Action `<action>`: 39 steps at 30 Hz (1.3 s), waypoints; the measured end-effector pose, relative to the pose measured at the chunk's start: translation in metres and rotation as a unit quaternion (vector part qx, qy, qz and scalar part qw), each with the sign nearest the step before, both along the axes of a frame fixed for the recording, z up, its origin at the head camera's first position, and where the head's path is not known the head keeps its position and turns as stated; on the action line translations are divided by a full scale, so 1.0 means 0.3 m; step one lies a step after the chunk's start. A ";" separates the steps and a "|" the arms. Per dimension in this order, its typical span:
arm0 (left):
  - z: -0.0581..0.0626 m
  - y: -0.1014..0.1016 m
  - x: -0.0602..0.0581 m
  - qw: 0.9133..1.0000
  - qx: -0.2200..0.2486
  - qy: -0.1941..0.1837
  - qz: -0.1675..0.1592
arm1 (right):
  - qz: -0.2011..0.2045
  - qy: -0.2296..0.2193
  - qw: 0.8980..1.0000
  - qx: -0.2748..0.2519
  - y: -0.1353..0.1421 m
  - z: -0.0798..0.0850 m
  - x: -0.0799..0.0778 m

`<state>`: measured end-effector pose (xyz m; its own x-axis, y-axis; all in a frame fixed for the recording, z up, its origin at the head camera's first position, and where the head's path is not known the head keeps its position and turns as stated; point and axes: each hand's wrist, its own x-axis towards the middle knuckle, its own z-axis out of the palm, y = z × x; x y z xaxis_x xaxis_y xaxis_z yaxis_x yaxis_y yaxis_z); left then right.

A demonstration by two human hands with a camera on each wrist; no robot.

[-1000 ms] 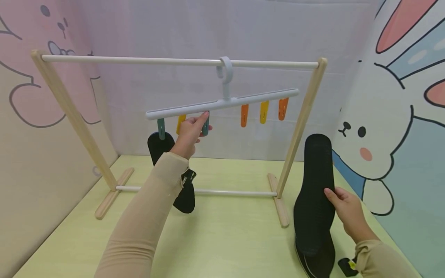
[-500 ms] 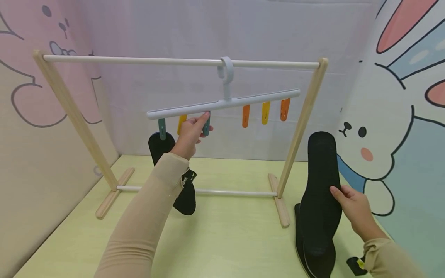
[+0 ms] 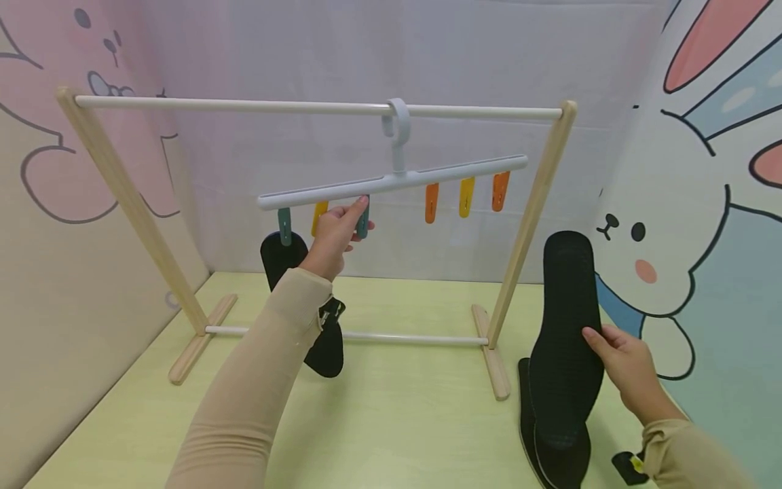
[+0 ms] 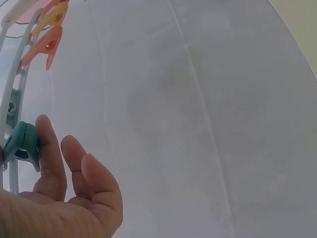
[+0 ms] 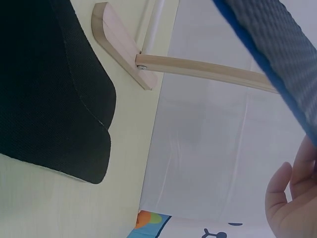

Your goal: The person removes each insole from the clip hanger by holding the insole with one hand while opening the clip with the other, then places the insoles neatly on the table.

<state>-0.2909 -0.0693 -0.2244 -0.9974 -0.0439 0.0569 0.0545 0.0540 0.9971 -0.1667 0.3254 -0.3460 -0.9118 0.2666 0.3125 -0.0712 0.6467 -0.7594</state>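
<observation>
My left hand (image 3: 330, 238) pinches a dark green clip (image 4: 22, 144) on a white clip hanger (image 3: 452, 173), thumb in front and fingers behind. That end of the hanger dips. At its left end another green clip (image 3: 284, 227) holds a hanging black insole (image 3: 281, 255), partly hidden behind my forearm. My right hand (image 3: 632, 370) grips a second black insole (image 3: 568, 305) by its right edge, toe end up. In the right wrist view this insole shows a grey textured underside (image 5: 282, 39) with a blue edge. More black insoles (image 5: 74, 139) lie on the table beneath it.
The hanger hooks over the top white bar (image 3: 244, 106) of a wooden rack (image 3: 531, 217). Orange and yellow clips (image 3: 466, 197) hang along the hanger's right half. A rack foot (image 3: 491, 360) stands left of the loose insoles. Printed curtain walls (image 3: 721, 272) surround the table (image 3: 391, 421).
My right hand has moved a little to the right with the insole, uncovering more of the insoles below. The left hand stays on the green clip.
</observation>
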 end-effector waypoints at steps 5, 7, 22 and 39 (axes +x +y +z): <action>0.000 -0.003 0.000 1.000 0.002 0.001 -0.002 | -0.004 0.002 1.000 -0.001 -0.005 -0.001 0.003; 0.000 -0.003 0.000 1.000 0.002 0.000 -0.003 | -0.007 -0.001 1.000 -0.002 -0.007 -0.003 0.004; 0.001 0.001 -0.008 1.000 -0.003 -0.001 -0.005 | 0.006 -0.032 0.999 -0.037 -0.019 -0.047 0.008; 0.004 0.002 -0.014 0.999 0.005 0.028 -0.026 | 0.004 -0.031 0.999 -0.032 -0.005 -0.053 0.006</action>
